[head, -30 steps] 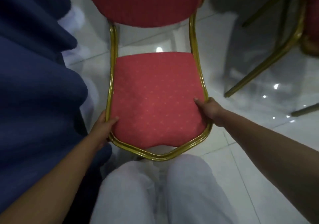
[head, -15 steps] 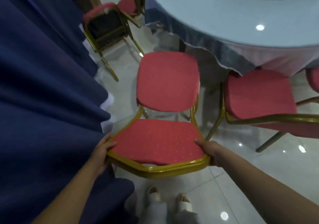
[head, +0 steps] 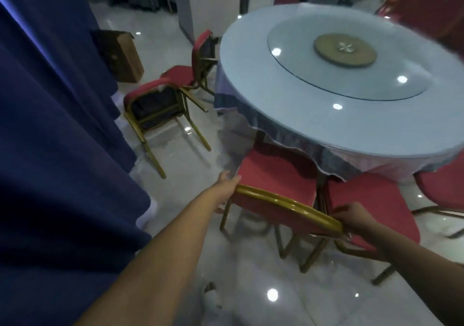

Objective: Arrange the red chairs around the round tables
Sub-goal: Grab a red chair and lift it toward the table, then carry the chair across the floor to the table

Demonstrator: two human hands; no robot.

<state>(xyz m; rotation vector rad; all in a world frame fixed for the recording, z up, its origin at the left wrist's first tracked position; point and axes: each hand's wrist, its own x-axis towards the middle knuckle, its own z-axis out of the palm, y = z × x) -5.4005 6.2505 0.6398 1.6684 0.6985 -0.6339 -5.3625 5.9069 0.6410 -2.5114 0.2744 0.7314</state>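
While both hands hold it by the gold frame at the seat's near edge, the red chair sits just beside the round tabletop, its seat reaching under the hanging hem of the pale blue tablecloth. The left hand has its grip closed on the frame's left corner, and the right hand curls its fingers over the right end. A second red chair stands close on the right, also at the table's edge. Two more red chairs stand apart on the glossy tiled floor to the left, near a cardboard box. A glass turntable with a wooden disc lies on the tabletop. A dark blue drape fills the left side.
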